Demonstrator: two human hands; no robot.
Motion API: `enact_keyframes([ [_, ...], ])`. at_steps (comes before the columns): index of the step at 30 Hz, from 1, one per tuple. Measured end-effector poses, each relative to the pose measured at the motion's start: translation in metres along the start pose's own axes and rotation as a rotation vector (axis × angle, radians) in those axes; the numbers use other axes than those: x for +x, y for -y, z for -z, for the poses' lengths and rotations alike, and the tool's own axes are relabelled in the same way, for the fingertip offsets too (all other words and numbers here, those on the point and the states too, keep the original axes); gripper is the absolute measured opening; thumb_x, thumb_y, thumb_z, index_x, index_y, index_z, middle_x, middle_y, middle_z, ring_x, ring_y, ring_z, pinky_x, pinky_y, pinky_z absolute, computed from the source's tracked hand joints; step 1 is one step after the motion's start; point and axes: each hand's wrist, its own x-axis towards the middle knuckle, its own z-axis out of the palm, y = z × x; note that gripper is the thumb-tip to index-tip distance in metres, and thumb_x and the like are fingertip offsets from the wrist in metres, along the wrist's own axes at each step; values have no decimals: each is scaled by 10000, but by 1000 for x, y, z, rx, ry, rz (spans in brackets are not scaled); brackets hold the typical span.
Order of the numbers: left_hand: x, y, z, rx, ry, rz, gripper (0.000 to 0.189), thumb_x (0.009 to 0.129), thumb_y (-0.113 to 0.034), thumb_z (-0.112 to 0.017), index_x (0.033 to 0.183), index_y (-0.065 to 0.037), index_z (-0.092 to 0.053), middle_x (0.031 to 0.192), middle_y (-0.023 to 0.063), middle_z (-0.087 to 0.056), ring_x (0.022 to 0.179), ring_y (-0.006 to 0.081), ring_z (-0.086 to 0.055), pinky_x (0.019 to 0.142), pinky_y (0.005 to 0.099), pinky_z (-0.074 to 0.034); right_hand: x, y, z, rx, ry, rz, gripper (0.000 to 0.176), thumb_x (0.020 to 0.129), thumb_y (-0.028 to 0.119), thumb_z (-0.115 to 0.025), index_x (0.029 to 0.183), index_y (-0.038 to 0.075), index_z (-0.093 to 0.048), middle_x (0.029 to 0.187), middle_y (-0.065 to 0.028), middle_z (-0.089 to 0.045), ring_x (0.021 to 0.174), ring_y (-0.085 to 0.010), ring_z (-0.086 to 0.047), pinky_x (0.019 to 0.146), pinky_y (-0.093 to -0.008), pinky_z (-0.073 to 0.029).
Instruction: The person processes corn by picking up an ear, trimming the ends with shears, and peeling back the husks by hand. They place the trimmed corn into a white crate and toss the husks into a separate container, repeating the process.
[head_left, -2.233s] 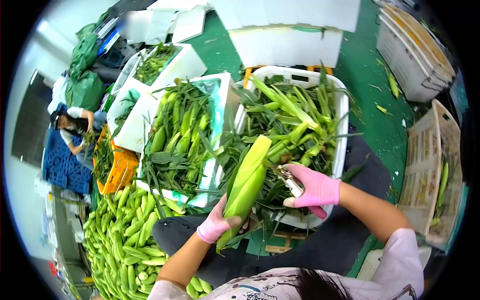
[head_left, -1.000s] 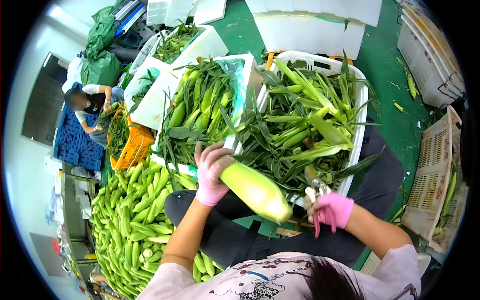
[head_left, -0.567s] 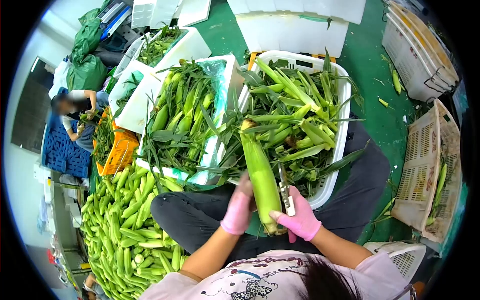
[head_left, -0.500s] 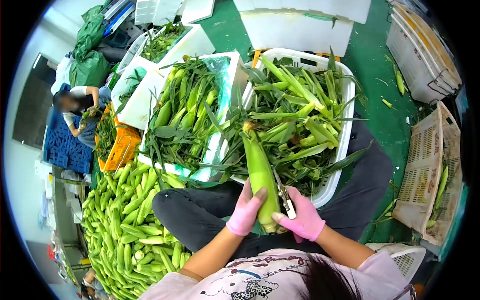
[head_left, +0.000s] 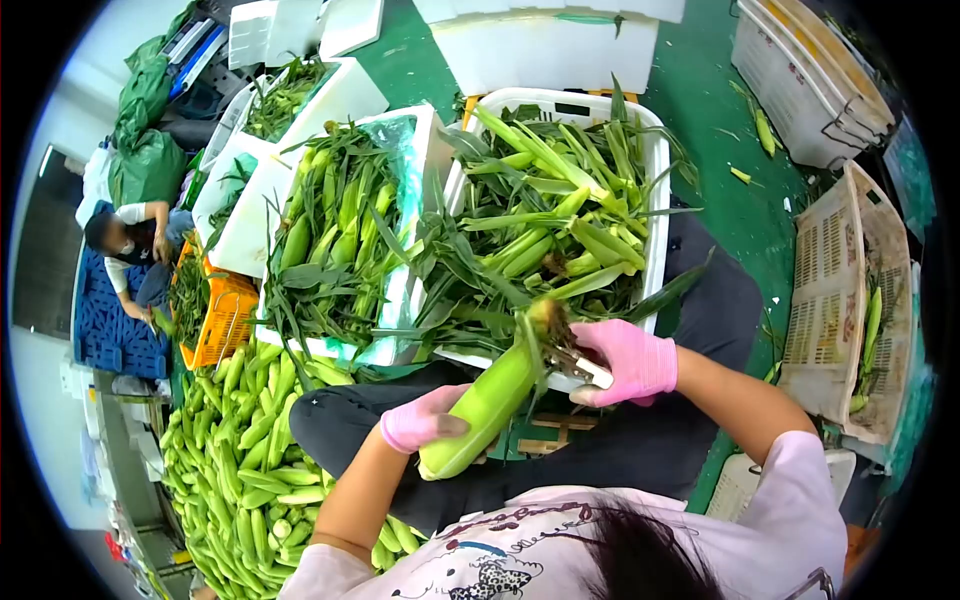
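Observation:
My left hand point(head_left: 428, 418), in a pink glove with bare fingertips, is wrapped round the lower part of a green corn ear point(head_left: 482, 408). The ear tilts up to the right, its brown silk end near the right hand. My right hand point(head_left: 625, 362), gloved the same way, grips a small white-handled cutting tool point(head_left: 590, 372), whose metal end is at the silk tip. Just beyond, a white basket point(head_left: 660, 190) holds loose husks and leaves point(head_left: 560, 200).
Left of the basket is a foam box point(head_left: 430, 150) of unhusked corn. A large corn pile point(head_left: 250, 480) lies at lower left. A co-worker point(head_left: 140, 245) sits beyond an orange crate point(head_left: 230, 310). Beige crates point(head_left: 825, 300) stand at right.
The corn ear has gone from nearly upright to tilted right. My left hand moved left, while my right hand moved up to the silk end with the tool. The whole view shifted.

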Motion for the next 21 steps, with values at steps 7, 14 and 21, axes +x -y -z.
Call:
enact_keyframes([
  [7,8,4,-6,19,-300,-315,862,753,-477,-782,1378,-11,-414,1050,178,-632,859,256,-658,765,355,-560,-17,17,-43,1049,-167,-292,587,817,245,-728,1302,20,-486,1037,-105,-638,899,-220,-631,731,-370,-562],
  [14,-9,35,-7,270,-384,-370,819,832,-355,-727,1478,-13,-360,1230,165,-591,939,272,-633,855,456,-537,13,45,-65,894,-171,-386,442,843,201,-705,1209,1,-562,857,-67,-625,650,-156,-610,562,-268,-510],
  [21,-252,83,19,-525,-992,-1156,700,931,-429,-619,1444,-7,-399,1073,114,-572,900,213,-584,744,346,-533,11,27,-88,918,-192,-547,475,879,245,-661,1223,-40,-500,804,-134,-624,538,-256,-632,396,-354,-515],
])
